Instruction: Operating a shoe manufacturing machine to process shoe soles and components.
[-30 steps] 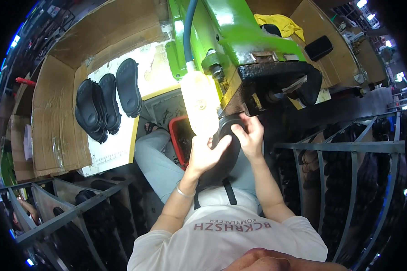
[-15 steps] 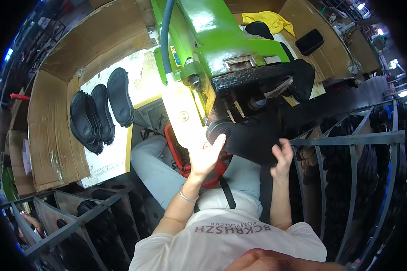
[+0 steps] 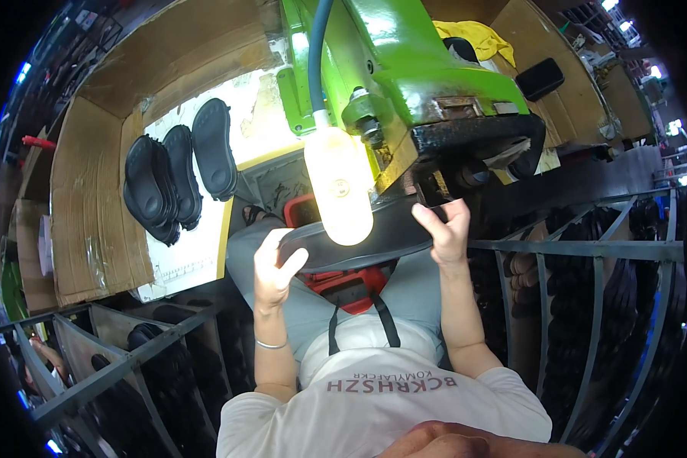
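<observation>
A long black shoe sole (image 3: pixel 393 237) spans sideways between my two hands, below the green machine's dark head (image 3: pixel 466 137). Its left end rests in my left hand (image 3: pixel 273 269), with the fingers behind the edge and the thumb in front. At the other end my right hand (image 3: pixel 448 231) grips the sole between thumb and fingers, close under the machine head. A glowing white lamp (image 3: pixel 338 191) hangs in front of the sole and covers part of its middle.
Stacked black soles (image 3: pixel 151 183) lie to the left inside a cardboard surround (image 3: pixel 91 206). A red bin (image 3: pixel 347 286) stands between my knees. Metal racks (image 3: pixel 580 249) with dark soles flank both sides. A yellow cloth (image 3: pixel 477 42) and black box (image 3: pixel 540 79) sit back right.
My left hand has moved left and down, out from beside the lamp. My right hand has risen and closed on the sole, which now lies more level across my lap. The view has shifted slightly.
</observation>
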The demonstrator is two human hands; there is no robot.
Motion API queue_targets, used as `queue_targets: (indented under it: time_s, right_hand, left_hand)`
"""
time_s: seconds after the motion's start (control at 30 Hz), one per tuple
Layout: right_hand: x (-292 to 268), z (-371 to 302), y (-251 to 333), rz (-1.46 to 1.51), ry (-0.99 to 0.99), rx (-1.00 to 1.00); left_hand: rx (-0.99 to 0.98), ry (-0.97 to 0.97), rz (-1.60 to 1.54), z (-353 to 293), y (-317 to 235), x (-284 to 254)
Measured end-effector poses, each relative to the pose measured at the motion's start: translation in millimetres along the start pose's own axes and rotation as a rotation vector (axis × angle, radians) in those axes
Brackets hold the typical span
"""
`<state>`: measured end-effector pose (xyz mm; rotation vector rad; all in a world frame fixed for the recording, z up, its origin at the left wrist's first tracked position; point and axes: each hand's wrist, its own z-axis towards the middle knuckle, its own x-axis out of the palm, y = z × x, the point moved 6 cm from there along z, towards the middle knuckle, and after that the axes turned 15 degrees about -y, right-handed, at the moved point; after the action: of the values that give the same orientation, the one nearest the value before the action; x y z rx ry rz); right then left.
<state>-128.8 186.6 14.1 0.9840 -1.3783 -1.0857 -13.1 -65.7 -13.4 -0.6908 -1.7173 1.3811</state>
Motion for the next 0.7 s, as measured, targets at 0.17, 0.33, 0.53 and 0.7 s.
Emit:
queue_targets:
  time_s: [0.17, 0.33, 0.53, 0.7]
  right_hand:
    - [51, -15, 2, -0.087, 0.051, -0.009]
    - [61, -28, -12, -0.026, -0.029, -0.078]
    - [24, -86, -45, -0.202, -0.258, -0.16]
    - [-93, -21, -16, -0.174, -0.535, -0.215]
  left_hand:
    - [-0.15, 0.002, 0.028, -27, 42, -54]
    - [-0.138, -0.065, 0.03, -56, 72, -53]
    - [-0.251, 0.022, -0.001, -61, 86, 11]
    - [0.563, -0.299, 0.503, 48, 27, -15]
